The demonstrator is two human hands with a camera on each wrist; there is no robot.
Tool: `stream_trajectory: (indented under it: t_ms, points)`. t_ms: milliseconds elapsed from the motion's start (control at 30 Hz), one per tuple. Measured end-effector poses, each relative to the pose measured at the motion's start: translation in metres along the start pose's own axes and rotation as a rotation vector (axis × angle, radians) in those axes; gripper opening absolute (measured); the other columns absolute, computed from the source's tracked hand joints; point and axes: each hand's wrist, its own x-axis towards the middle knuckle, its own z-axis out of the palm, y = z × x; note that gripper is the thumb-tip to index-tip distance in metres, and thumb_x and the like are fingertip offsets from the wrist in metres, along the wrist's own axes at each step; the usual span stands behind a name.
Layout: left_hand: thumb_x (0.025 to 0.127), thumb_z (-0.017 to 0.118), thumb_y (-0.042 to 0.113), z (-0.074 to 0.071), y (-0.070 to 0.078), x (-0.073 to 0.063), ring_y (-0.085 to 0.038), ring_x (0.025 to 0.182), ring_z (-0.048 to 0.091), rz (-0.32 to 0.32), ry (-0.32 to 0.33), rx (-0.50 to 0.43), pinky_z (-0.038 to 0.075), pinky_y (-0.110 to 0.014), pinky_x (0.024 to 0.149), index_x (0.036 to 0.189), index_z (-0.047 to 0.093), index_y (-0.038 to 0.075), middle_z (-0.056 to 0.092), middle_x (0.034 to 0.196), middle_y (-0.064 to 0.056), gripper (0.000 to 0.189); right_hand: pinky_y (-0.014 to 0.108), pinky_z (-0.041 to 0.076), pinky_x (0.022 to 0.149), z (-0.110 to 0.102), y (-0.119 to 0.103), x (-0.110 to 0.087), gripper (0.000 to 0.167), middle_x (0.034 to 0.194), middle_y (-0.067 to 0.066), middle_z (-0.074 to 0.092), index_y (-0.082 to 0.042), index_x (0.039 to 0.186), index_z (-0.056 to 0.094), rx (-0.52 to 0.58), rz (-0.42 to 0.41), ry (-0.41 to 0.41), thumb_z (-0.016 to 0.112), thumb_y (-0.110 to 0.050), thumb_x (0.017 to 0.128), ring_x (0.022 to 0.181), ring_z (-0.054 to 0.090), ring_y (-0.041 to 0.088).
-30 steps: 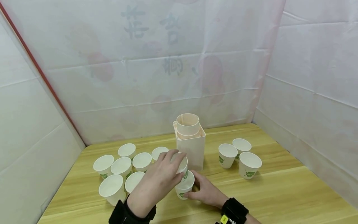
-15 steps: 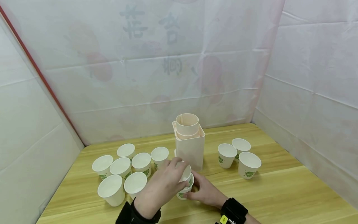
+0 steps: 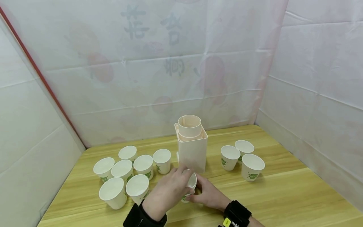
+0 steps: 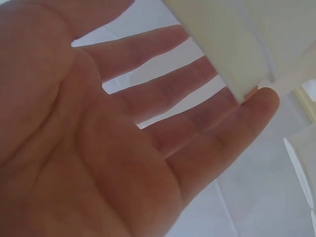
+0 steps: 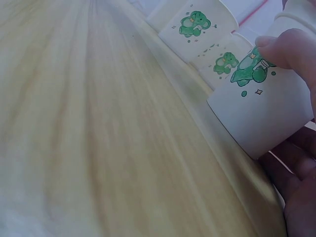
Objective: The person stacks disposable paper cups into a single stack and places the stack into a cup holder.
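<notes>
My left hand (image 3: 170,190) grips a white paper cup (image 3: 193,180) by its upper part, with the fingers over the rim side. That cup sits inside a second paper cup (image 5: 269,111), which my right hand (image 3: 210,193) holds low on the table between thumb and fingers. A green cartoon print shows on the lower cup in the right wrist view. In the left wrist view, the fingers (image 4: 153,96) spread along the pale cup wall (image 4: 222,39). My left hand hides much of both cups in the head view.
Several white paper cups stand upright at the left, one of them (image 3: 137,186) near my left wrist. Three more, including this front cup (image 3: 252,168), stand at the right. Behind my hands is a cream square container (image 3: 193,154) with a round tube (image 3: 190,126) in its top.
My left hand has moved down and slightly right, lowering its cup into the cup in my right hand. The right hand has stayed in place.
</notes>
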Motion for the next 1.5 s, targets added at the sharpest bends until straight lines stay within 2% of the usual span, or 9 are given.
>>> stream_trajectory:
  t_ms: [200, 467, 633, 900, 1067, 1233, 1367, 1500]
  points:
    - [0.068, 0.08, 0.026, 0.004, 0.0, -0.003, -0.018, 0.078, 0.058, -0.011, -0.01, -0.014, 0.049, -0.025, 0.061, 0.111, 0.058, 0.009, 0.054, 0.099, -0.001, 0.051, 0.031, 0.038, 0.096, 0.001, -0.001, 0.0, 0.063, 0.13, -0.002, 0.047, -0.026, 0.136, 0.037, 0.021, 0.007, -0.007, 0.069, -0.021, 0.081, 0.118, 0.046, 0.019]
    - [0.068, 0.079, 0.025, 0.007, -0.002, -0.003, -0.018, 0.081, 0.058, -0.067, -0.073, -0.062, 0.048, -0.027, 0.065, 0.112, 0.058, 0.009, 0.054, 0.1, 0.0, 0.052, 0.037, 0.035, 0.099, 0.002, -0.002, 0.001, 0.07, 0.136, -0.004, 0.041, -0.028, 0.139, 0.032, 0.026, 0.024, -0.009, 0.07, -0.023, 0.081, 0.123, 0.041, 0.02]
    - [0.069, 0.078, 0.025, 0.006, -0.001, -0.004, -0.021, 0.082, 0.057, -0.058, -0.067, -0.045, 0.049, -0.029, 0.065, 0.112, 0.056, 0.009, 0.053, 0.099, 0.0, 0.051, 0.036, 0.034, 0.1, 0.001, -0.003, 0.001, 0.068, 0.137, -0.005, 0.04, -0.029, 0.139, 0.032, 0.023, 0.034, -0.005, 0.069, -0.023, 0.082, 0.125, 0.038, 0.019]
    - [0.069, 0.078, 0.027, 0.007, -0.003, -0.002, -0.018, 0.081, 0.056, -0.009, -0.075, -0.038, 0.047, -0.024, 0.067, 0.111, 0.055, 0.008, 0.052, 0.102, -0.001, 0.052, 0.029, 0.032, 0.1, -0.001, -0.004, 0.0, 0.067, 0.138, -0.005, 0.04, -0.029, 0.139, 0.033, 0.033, 0.038, -0.011, 0.069, -0.021, 0.082, 0.127, 0.036, 0.017]
    - [0.071, 0.077, 0.023, 0.004, -0.005, -0.002, -0.018, 0.087, 0.056, -0.015, -0.096, -0.103, 0.048, -0.025, 0.072, 0.115, 0.052, 0.006, 0.05, 0.107, -0.003, 0.053, 0.031, 0.034, 0.099, -0.001, -0.004, 0.001, 0.068, 0.136, -0.003, 0.041, -0.027, 0.139, 0.031, 0.038, 0.031, -0.011, 0.068, -0.02, 0.083, 0.125, 0.039, 0.019]
    - [0.078, 0.072, 0.029, -0.007, -0.009, -0.002, -0.021, 0.093, 0.055, -0.126, -0.193, -0.196, 0.048, -0.031, 0.075, 0.123, 0.045, 0.008, 0.05, 0.113, -0.008, 0.057, 0.031, 0.038, 0.096, -0.001, -0.004, 0.001, 0.066, 0.131, -0.002, 0.046, -0.027, 0.139, 0.032, 0.03, 0.033, -0.016, 0.068, -0.021, 0.084, 0.119, 0.044, 0.019]
    - [0.08, 0.067, 0.042, -0.017, -0.014, -0.004, -0.026, 0.101, 0.054, -0.208, -0.236, -0.205, 0.047, -0.037, 0.079, 0.124, 0.046, 0.01, 0.052, 0.117, -0.012, 0.059, 0.031, 0.039, 0.094, -0.001, -0.002, 0.001, 0.068, 0.129, -0.001, 0.048, -0.026, 0.139, 0.032, 0.029, 0.025, -0.016, 0.07, -0.021, 0.082, 0.117, 0.046, 0.02]
    - [0.082, 0.062, 0.047, -0.026, -0.017, -0.005, -0.027, 0.108, 0.05, -0.28, -0.269, -0.205, 0.045, -0.043, 0.083, 0.132, 0.042, 0.011, 0.049, 0.123, -0.012, 0.065, 0.031, 0.039, 0.094, -0.001, -0.001, 0.0, 0.067, 0.128, 0.001, 0.049, -0.024, 0.137, 0.034, 0.033, 0.006, -0.008, 0.07, -0.019, 0.081, 0.116, 0.048, 0.021]
